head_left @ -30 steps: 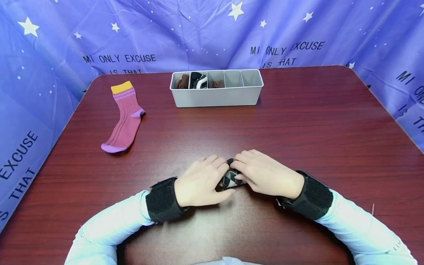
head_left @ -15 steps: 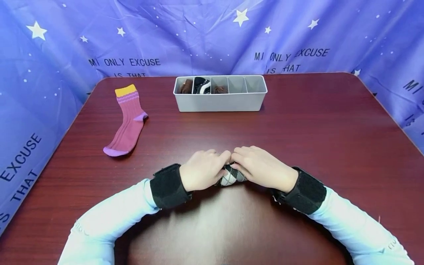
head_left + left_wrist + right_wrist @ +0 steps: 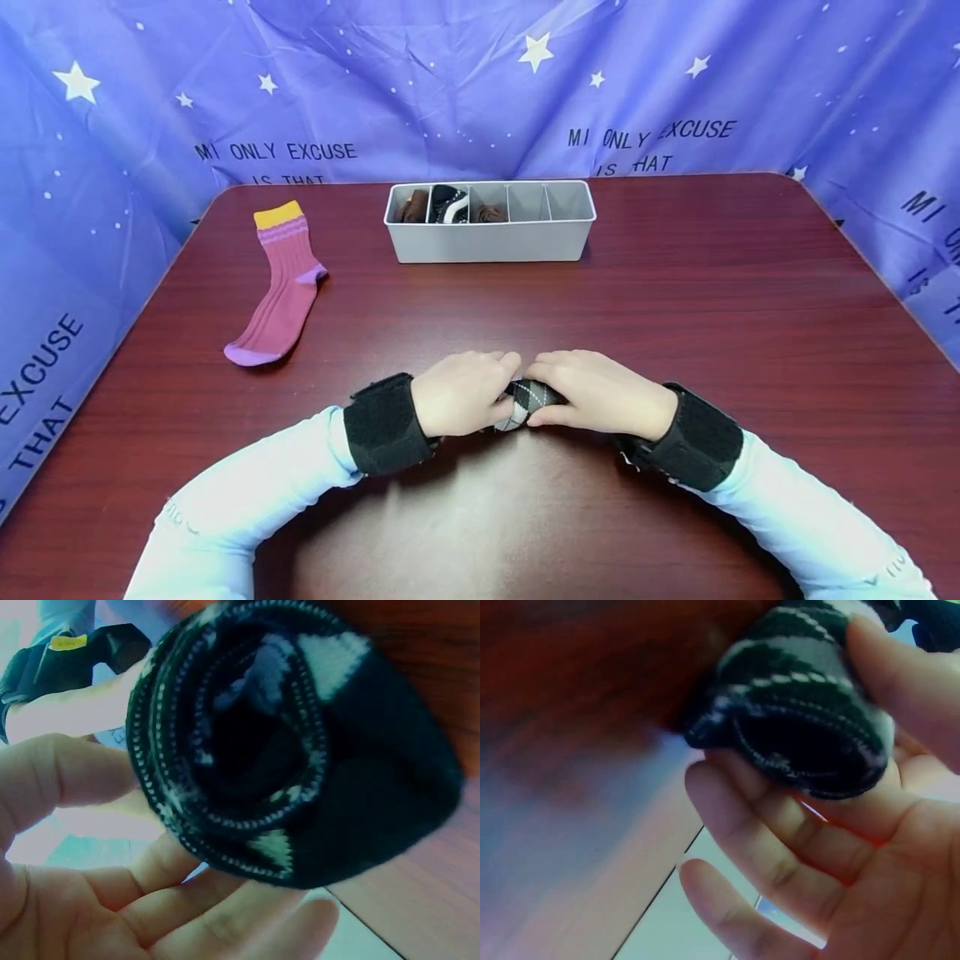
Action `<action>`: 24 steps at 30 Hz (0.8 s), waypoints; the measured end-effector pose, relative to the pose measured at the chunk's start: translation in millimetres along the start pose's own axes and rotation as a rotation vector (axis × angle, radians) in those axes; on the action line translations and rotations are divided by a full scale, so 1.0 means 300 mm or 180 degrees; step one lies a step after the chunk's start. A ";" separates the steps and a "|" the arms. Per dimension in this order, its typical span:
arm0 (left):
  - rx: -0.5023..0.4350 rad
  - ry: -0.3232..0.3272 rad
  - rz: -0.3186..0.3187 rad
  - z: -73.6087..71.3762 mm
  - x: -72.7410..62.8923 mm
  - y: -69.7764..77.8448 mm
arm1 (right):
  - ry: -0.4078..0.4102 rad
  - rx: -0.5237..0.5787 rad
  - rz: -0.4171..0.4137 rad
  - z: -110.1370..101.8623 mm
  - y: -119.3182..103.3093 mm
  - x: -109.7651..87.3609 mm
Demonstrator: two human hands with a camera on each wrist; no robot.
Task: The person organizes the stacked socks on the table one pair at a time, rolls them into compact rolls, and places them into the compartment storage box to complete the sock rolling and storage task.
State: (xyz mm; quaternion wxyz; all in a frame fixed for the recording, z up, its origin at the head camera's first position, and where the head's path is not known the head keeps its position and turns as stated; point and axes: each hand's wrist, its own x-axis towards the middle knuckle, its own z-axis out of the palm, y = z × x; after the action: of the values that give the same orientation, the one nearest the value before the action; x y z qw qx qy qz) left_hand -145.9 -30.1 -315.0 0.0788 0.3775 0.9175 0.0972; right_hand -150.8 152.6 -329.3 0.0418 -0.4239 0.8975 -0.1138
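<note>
A rolled argyle sock [image 3: 528, 402] in black, grey and white lies between both hands near the table's front middle. Its left end shows as a spiral of layers with a dark flap [image 3: 390, 765] sticking out, in the left wrist view. My left hand [image 3: 461, 393] grips that end with thumb and fingers. The other end is held by my right hand [image 3: 603, 392]; in the right wrist view its thumb presses one side of the roll [image 3: 802, 697] and fingers curl under the other. A pink sock [image 3: 281, 287] with yellow cuff and purple toe lies flat at the left.
A grey divided box [image 3: 491, 242] stands at the back middle of the red-brown table [image 3: 712, 275]. Its left compartments hold a brown rolled item [image 3: 414, 207], a black-and-white one [image 3: 450, 205] and another brown one [image 3: 491, 214]. A blue star-patterned curtain [image 3: 465, 92] hangs behind.
Both hands have shifted their grip along the argyle sock, the left hand's thumb drawing in and its fingers closing round the roll. The pink sock and the box stay in place.
</note>
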 end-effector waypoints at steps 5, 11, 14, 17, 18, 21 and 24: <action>-0.0172 -0.0104 -0.0056 -0.006 0.012 0.001 | -0.0287 0.0189 0.0053 -0.007 0.009 0.033; 0.0603 0.0737 0.0154 0.032 -0.017 0.049 | -0.0640 0.0719 0.0204 -0.009 0.039 0.071; 0.0774 0.0853 0.0202 0.039 -0.018 0.062 | -0.0767 0.1082 0.0158 -0.010 0.055 0.083; 0.0418 0.0685 0.0184 0.032 0.002 0.044 | -0.0863 0.1383 0.0153 -0.011 0.066 0.085; 0.0196 0.0611 0.0160 0.027 0.010 0.034 | -0.0874 0.1427 0.0185 -0.013 0.066 0.084; -0.0644 0.0369 0.0025 0.005 0.031 -0.008 | -0.0783 0.1369 0.0285 -0.030 0.063 0.074; -0.1527 0.0075 -0.0123 -0.018 0.050 -0.049 | -0.0553 0.1044 0.0193 -0.069 0.053 0.064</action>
State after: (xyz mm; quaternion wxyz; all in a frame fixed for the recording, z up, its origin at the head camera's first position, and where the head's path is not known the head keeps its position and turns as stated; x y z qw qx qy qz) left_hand -167.5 -30.4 -314.2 0.1572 0.3292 0.8761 0.3152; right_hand -178.5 151.1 -312.6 0.1911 -0.3924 0.8723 -0.2203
